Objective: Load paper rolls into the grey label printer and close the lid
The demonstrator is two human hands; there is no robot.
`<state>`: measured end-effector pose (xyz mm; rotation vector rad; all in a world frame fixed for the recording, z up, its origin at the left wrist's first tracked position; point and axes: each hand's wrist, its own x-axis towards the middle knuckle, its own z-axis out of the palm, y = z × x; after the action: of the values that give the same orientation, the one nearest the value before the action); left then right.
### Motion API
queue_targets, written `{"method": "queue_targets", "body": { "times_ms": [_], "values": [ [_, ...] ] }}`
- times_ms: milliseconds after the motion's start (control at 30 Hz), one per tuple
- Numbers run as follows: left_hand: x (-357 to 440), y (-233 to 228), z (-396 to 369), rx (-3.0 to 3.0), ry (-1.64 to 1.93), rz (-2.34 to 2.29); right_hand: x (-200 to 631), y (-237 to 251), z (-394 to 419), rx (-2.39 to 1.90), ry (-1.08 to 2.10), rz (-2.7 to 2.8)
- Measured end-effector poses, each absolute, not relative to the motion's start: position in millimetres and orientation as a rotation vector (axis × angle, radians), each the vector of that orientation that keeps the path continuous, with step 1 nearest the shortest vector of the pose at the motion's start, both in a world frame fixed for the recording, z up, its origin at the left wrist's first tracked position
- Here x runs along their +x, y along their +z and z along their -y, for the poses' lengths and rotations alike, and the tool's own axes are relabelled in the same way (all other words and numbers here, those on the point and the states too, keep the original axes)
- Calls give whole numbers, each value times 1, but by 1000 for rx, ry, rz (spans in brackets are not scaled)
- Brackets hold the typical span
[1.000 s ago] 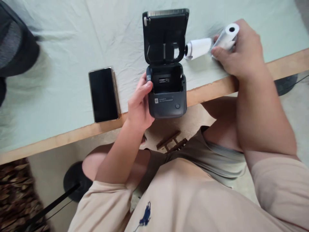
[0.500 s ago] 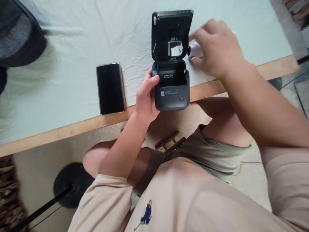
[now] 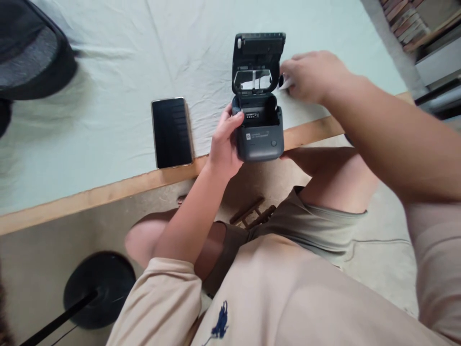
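My left hand (image 3: 224,146) grips the boxy matte-grey plastic printer (image 3: 259,129) at the cloth-covered table (image 3: 108,72) edge, lid raised, bay holding no roll. My right hand (image 3: 311,77) fingers close over the white paper roll (image 3: 284,82) beside the lid.

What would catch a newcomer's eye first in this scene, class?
The small dark grey printer with its lid up sits at the table's near edge, steadied by the left hand. The right hand covers a white paper roll beside it; a black phone lies further left.
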<state>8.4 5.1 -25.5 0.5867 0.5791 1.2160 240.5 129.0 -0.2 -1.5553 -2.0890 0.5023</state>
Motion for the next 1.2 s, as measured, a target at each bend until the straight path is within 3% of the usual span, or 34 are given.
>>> {"method": "queue_targets", "body": {
  "times_ms": [167, 300, 400, 500, 600, 833, 1100, 1200],
  "values": [
    [8, -21, -2, 508, 1221, -540, 227, 41, -102, -1585, 661, 1724],
    [7, -19, -1, 498, 1213, -535, 220, 58, -54, -1425, 1195, 1237],
    [7, -18, -1, 503, 1209, -559, 213, 49, -31, -1342, 1306, 1079],
    [8, -17, 0, 525, 1215, -616, 208, 42, -20, -1206, 1129, 1145],
    [9, -17, 0, 549, 1210, -646, 205, 52, -12, -1133, 922, 1654],
    [13, -13, 4, 567, 1226, -621, 177, 76, -9, -1392, 184, 2477],
    [13, -9, 6, 514, 1245, -584, 177, 61, -11, -1535, -112, 2516],
    [13, -10, 5, 565, 1236, -590, 181, 57, -11, -1432, -44, 2518]
  ]
}}
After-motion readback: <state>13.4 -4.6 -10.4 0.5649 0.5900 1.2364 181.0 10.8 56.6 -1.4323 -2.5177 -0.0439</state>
